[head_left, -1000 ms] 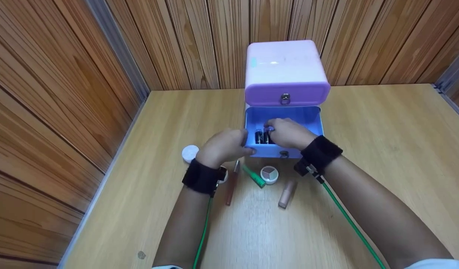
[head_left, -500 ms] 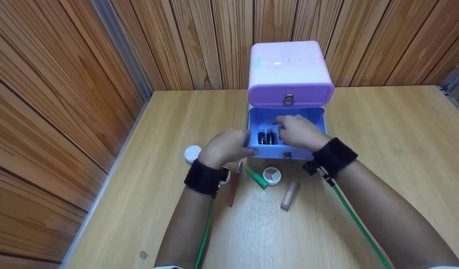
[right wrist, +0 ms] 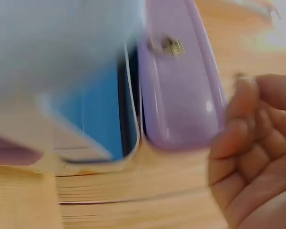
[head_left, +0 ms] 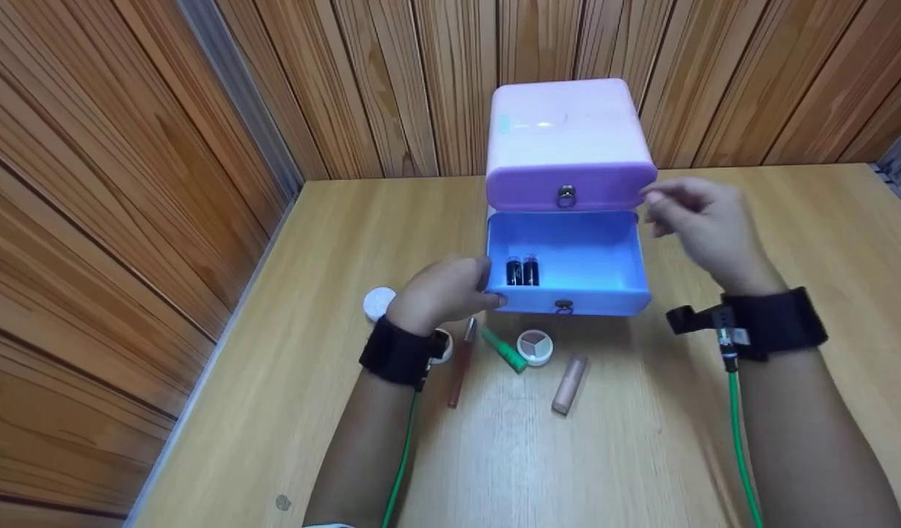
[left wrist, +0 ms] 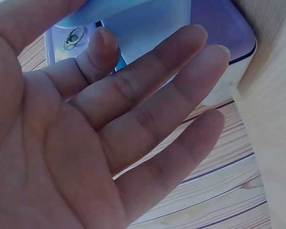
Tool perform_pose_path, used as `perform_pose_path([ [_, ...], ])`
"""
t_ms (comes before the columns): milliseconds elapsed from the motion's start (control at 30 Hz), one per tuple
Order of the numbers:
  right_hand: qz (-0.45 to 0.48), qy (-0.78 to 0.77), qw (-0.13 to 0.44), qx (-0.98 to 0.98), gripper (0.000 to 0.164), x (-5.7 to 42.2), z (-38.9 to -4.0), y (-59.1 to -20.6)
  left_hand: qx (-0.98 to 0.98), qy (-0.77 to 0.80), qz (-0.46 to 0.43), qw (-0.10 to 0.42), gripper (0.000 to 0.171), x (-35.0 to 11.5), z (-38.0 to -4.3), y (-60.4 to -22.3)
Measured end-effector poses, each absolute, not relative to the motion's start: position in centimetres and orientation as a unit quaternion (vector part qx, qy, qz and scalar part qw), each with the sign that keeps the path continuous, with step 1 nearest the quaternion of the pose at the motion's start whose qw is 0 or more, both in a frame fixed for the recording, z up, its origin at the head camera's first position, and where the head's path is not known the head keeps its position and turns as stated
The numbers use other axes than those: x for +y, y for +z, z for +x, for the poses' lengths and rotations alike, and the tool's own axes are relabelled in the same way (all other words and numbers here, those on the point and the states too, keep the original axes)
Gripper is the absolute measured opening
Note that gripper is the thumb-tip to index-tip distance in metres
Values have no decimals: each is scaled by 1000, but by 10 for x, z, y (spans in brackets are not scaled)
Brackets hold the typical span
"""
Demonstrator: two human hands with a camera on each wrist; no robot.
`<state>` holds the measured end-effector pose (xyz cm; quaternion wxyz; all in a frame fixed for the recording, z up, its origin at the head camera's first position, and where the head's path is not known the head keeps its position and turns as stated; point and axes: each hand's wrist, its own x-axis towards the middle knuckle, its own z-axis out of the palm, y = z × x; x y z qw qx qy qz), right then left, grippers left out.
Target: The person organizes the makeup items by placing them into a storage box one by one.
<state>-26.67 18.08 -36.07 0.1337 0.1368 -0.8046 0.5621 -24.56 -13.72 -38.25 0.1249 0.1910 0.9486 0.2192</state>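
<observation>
A small drawer box with a pink top [head_left: 568, 121] and a purple upper drawer [head_left: 604, 183] stands at the back. Below, its blue drawer [head_left: 597, 299] is pulled out, with two small dark cylinders [head_left: 522, 271], clear-topped, at the front left inside. My left hand [head_left: 447, 290] grips this drawer's left front corner between thumb and index finger; its other fingers [left wrist: 152, 124] extend loosely in the left wrist view. Beside the right edge of the purple drawer is my right hand [head_left: 703, 224], fingers loosely curled, nothing seen in it.
On the table in front lie a brown-red tube [head_left: 461, 367], a green tube [head_left: 505, 350], a round three-part palette [head_left: 535, 347] and a pale pink tube [head_left: 570, 385]. A white round lid [head_left: 378, 302] and a partly hidden round item [head_left: 443, 346] are near my left wrist.
My right hand has come out of the blue drawer and moved right, beside the box. My left hand stays on the drawer corner. Both dark cylinders remain inside.
</observation>
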Motion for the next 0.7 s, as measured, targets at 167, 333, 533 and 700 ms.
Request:
perform_pose_path([
  [167, 99, 705, 194, -675, 23, 216, -284, -395, 948, 228, 184, 124, 26, -136, -245, -382],
  [333, 12, 677, 175, -715, 30, 224, -290, -439, 947, 223, 193, 125, 27, -134, -242, -382],
  [533, 9, 725, 104, -681, 28, 202, -297, -472, 947, 223, 193, 125, 28, -139, -238, -383],
  [700, -2, 799, 33, -601, 26, 174, -306, -491, 948, 234, 172, 126, 30, -154, -234, -382],
])
